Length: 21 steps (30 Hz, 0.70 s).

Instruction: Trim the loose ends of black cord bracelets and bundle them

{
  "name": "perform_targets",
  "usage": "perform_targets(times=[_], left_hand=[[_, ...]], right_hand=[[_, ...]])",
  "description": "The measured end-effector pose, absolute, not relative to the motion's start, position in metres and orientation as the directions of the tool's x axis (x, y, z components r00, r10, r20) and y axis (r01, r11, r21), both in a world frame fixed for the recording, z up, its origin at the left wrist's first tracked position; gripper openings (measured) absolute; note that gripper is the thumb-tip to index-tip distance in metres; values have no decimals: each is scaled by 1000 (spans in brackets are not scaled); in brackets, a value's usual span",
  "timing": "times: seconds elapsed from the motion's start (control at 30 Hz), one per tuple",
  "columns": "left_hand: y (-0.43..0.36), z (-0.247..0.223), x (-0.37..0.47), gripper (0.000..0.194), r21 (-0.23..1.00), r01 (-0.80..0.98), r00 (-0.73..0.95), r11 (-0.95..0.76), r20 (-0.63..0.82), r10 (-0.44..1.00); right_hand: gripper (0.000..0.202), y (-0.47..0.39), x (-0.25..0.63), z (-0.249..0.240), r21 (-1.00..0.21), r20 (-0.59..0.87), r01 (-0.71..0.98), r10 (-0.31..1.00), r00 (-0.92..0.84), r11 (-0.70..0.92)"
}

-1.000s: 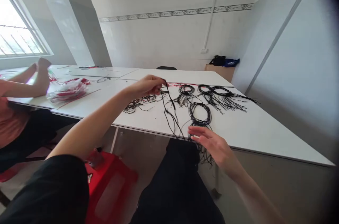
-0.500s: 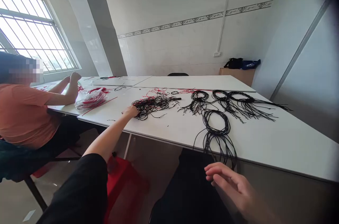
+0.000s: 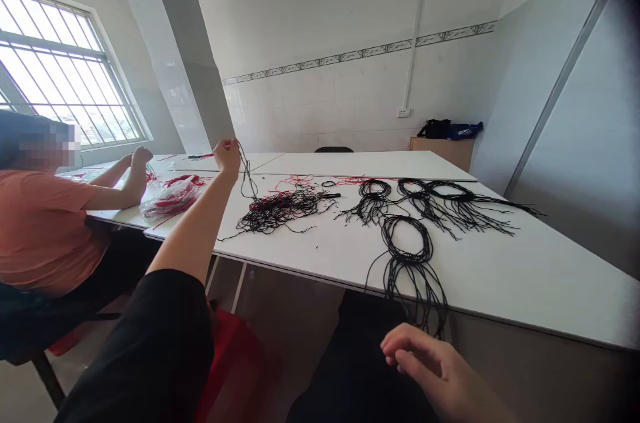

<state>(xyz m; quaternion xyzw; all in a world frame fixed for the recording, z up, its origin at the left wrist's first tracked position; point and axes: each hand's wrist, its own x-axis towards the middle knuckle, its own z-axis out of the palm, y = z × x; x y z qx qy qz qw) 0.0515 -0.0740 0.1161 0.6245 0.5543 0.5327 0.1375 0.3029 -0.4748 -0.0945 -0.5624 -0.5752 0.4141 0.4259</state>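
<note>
My left hand [image 3: 228, 158] is raised above the table, fingers pinched on a black cord [image 3: 247, 173] that hangs down into a tangled pile of black cords [image 3: 280, 208]. Beyond the pile lie some red cords [image 3: 297, 181]. My right hand [image 3: 423, 363] hovers in front of the table edge, fingers loosely curled and apart, holding nothing. Just above it, a looped bundle of black cords [image 3: 407, 256] lies with its tails hanging over the edge. More looped black bundles [image 3: 375, 190] rest farther back.
A co-worker in an orange top [image 3: 50, 230] sits at the left, both hands raised over the white table [image 3: 525, 276]. Near that person lies a clear plastic bag [image 3: 173, 200] with red cords. A red stool [image 3: 233, 356] stands below the table, and dark bags [image 3: 447, 130] sit at the back right.
My left hand has risen from the pile, drawing a black cord up out of it. My right hand stays near the table edge, still loosely curled. The view has tilted slightly.
</note>
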Motion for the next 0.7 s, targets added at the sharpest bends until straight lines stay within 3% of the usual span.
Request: perform_targets(times=[0.17, 0.27, 0.43, 0.53, 0.6, 0.7], left_hand=[[-92, 162, 70, 21, 755, 389, -142, -528, 616, 775], [-120, 164, 83, 23, 718, 344, 48, -605, 630, 775], [-200, 119, 107, 14, 684, 397, 489, -613, 407, 771], [-260, 91, 124, 20, 520, 414, 755, -747, 263, 601], [-298, 79, 132, 22, 442, 369, 841, -817, 214, 496], [-341, 73, 139, 23, 495, 265, 923, -828, 118, 366]], right_hand=[[37, -476, 299, -97, -964, 46, 265, 998, 42, 33], [37, -478, 300, -95, -965, 83, 256, 993, 84, 59], [32, -476, 304, -77, -959, 218, 224, 955, 203, 171], [29, -466, 304, -64, -916, 373, 251, 894, 247, 313], [36, -460, 300, -56, -876, 452, 298, 859, 240, 379], [31, -458, 291, -43, -856, 494, 280, 847, 195, 434]])
